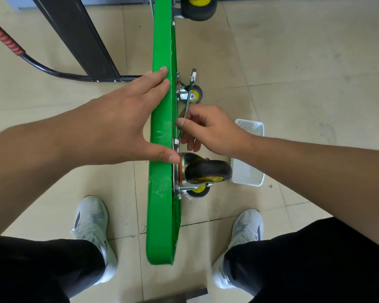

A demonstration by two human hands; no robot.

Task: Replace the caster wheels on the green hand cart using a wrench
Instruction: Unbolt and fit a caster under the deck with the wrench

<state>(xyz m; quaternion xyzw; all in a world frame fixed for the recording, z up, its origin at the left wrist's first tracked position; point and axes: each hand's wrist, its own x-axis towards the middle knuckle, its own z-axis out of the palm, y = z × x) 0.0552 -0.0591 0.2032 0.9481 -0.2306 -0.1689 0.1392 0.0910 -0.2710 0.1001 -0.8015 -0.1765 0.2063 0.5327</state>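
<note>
Fingers (157,80) of left hand (118,127): straight, flat on the edge of the green cart deck (162,51), which stands on its side; thumb touches the near caster (208,171) mount. Right hand (210,130): fingers curled, pinching the wrench (193,76) by its shaft. The wrench lies beside the deck, crossing the small far caster (197,94). I cannot tell whether its lower end sits on a bolt. I log a white basket (249,173) on the floor behind the near caster.
</note>
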